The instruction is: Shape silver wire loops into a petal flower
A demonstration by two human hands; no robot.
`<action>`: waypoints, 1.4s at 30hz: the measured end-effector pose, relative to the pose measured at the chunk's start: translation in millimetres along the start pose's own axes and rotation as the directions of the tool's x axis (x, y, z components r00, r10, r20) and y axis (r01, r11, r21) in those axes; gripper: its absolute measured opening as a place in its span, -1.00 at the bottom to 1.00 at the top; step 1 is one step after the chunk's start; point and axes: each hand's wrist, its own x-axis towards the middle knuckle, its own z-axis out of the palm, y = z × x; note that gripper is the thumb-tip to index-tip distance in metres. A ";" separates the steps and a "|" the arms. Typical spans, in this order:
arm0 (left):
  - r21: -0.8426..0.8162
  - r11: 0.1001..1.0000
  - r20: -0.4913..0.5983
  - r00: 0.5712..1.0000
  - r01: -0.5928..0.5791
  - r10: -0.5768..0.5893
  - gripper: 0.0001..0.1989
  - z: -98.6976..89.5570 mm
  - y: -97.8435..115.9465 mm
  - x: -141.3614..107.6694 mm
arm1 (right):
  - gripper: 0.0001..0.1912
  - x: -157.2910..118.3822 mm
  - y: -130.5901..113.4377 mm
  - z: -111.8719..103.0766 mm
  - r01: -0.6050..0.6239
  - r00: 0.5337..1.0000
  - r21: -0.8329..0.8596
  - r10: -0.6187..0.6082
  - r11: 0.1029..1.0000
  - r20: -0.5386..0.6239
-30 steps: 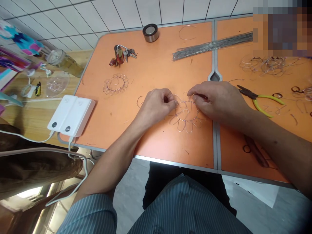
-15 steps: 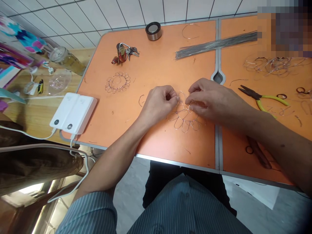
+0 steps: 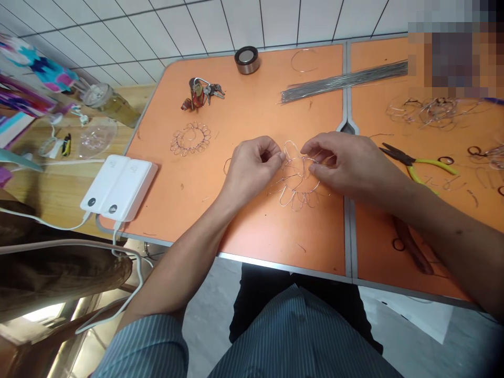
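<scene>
- Wire ring (image 3: 301,190): on table (image 3: 252,231), between both hands, round, no long axis.
- Left hand (image 3: 252,161): pinched on its upper-left loop.
- Right hand (image 3: 350,157): thumb, forefinger apart at upper-right rim.

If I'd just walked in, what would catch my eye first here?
Probably the bright orange table, with the left hand and right hand at a petalled wire ring near the middle. A similar looped ring lies farther left. Toward the back is a bundle of straight wires, and yellow-handled pliers stand out on the right.
</scene>
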 end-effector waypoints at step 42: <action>-0.415 0.884 0.127 0.976 0.217 -0.179 -0.77 3.9 2.5 -0.9 | -0.61 1.4 -0.9 0.9 -0.153 0.985 0.344 0.170 0.926 -0.021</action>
